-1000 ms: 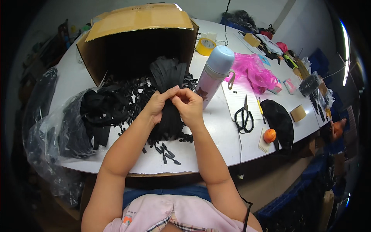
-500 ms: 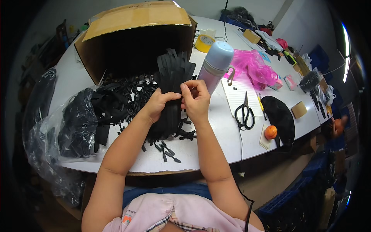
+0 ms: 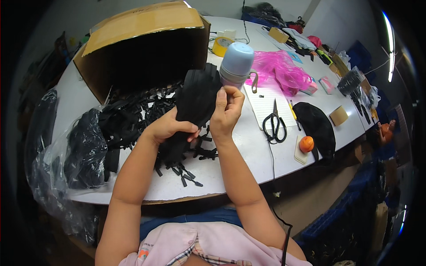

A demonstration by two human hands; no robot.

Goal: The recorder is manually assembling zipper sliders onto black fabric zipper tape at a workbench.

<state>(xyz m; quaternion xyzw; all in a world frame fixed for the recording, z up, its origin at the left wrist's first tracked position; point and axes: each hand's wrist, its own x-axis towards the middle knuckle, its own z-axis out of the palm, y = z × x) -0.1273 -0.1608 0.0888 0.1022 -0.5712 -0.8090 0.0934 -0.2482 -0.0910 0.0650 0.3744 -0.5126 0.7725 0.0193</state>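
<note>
A thick bundle of black strips (image 3: 199, 95) stands tilted over the table, its upper end fanned out beside the bottle. My left hand (image 3: 171, 127) is closed round its lower part, thumb across the front. At the bundle's right edge is my right hand (image 3: 227, 113), fingers curled in and thumb pointing up; whether it pinches a strip is hidden. Small black pieces with cord-like ends (image 3: 188, 177) lie below the bundle, and more are heaped behind my left hand. A pale blue bottle (image 3: 238, 60) with a strap stands just beyond my right hand.
An open cardboard box (image 3: 142, 22) faces me at the back. Left lies a clear plastic bag (image 3: 86, 150) of black material. To the right are scissors (image 3: 275, 124), a lined notebook (image 3: 262, 104), pink plastic (image 3: 282, 73), an orange fruit (image 3: 306, 144), a black cloth item (image 3: 316, 131) and tape (image 3: 338, 115).
The bundle has tilted to the right, and its separate strip ends now sit closer together. My left hand has slid lower along it; my right hand has moved from its front to its right edge.
</note>
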